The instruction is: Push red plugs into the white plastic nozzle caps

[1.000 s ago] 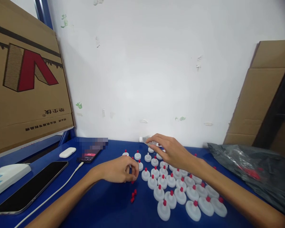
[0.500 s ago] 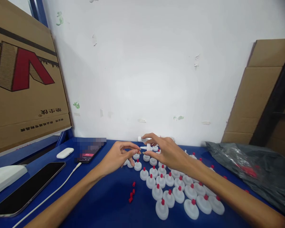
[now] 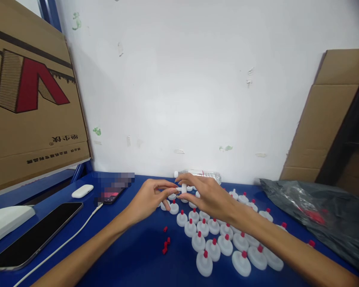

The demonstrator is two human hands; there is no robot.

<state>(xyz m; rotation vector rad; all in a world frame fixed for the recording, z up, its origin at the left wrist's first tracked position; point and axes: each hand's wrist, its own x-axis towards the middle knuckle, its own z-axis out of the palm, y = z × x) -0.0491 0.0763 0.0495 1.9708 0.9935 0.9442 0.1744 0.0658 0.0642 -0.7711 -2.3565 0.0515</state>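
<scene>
My right hand [image 3: 211,195] grips a white plastic nozzle cap [image 3: 184,188] between thumb and fingers, turned on its side with the spout toward the left. At the spout's tip, the thumb and index finger of my left hand [image 3: 151,199] are pinched together. Whatever small piece is between them is hidden by the fingertips. Below and to the right of my hands, many similar white nozzle caps [image 3: 204,264] stand upright in loose rows, most with red tips. Several loose red tip caps [image 3: 165,250] lie on the blue table [image 3: 131,255] in front of my left hand.
A clear plastic bottle [image 3: 212,176] lies behind my hands by the wall. On the left are a dark phone [image 3: 36,235], a second phone [image 3: 113,196] with a white cable [image 3: 62,243], a white case [image 3: 82,191] and a cardboard box [image 3: 32,131]. A grey plastic bag [image 3: 341,223] lies right.
My right hand has come slightly closer to my left, with the spout's tip now between the left fingertips. One loose red tip cap has shifted slightly left.
</scene>
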